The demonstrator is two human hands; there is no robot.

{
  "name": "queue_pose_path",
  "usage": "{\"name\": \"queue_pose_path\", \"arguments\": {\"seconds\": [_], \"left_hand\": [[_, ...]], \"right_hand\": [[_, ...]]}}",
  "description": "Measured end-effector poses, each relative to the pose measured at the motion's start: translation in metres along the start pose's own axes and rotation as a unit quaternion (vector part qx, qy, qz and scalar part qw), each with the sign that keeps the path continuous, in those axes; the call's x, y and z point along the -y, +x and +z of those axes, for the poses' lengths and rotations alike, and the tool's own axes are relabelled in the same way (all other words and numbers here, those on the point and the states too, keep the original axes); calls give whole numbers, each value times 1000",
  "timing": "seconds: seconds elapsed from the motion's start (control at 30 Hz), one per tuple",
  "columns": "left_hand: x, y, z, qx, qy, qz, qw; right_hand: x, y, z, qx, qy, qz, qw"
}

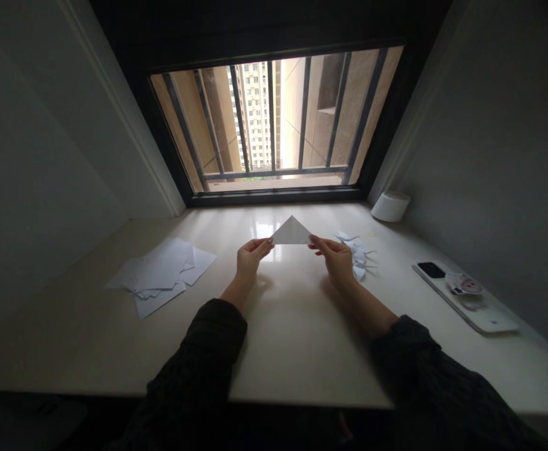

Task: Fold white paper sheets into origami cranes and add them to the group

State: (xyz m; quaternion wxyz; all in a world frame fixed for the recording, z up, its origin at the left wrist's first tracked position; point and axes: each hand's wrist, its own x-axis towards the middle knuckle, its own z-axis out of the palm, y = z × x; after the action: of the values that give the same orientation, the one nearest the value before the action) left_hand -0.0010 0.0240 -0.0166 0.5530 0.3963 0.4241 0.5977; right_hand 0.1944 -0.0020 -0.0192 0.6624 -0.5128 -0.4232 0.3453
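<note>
A white sheet of paper folded into a triangle (292,232) is held up above the pale sill, its point facing the window and its long edge toward me. My left hand (253,255) pinches the left corner between thumb and fingers. At the right corner, my right hand (332,254) has the same kind of pinch. A faint crease runs down the middle of the triangle. Just behind my right hand lie several small folded paper pieces (359,258), partly hidden by it.
A loose stack of white paper sheets (161,269) lies to the left. A white roll (391,207) stands at the back right corner. Nearer on the right is a white phone (480,313) with a sticker-like grip. A barred window (274,197) closes off the far side of the sill (297,351).
</note>
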Motion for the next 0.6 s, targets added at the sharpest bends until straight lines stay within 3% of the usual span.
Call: {"name": "queue_pose_path", "arguments": {"seconds": [0.17, 0.4, 0.6], "left_hand": [[-3, -1, -2, 28, 34, -25, 999], [-22, 4, -11, 162, 91, -66, 980], [-17, 1, -4, 124, 84, -20, 989]], "right_hand": [[2, 0, -1, -16, 2, -1, 1000], [4, -4, -1, 82, -29, -35, 996], [1, -5, 1, 108, -58, -56, 991]]}}
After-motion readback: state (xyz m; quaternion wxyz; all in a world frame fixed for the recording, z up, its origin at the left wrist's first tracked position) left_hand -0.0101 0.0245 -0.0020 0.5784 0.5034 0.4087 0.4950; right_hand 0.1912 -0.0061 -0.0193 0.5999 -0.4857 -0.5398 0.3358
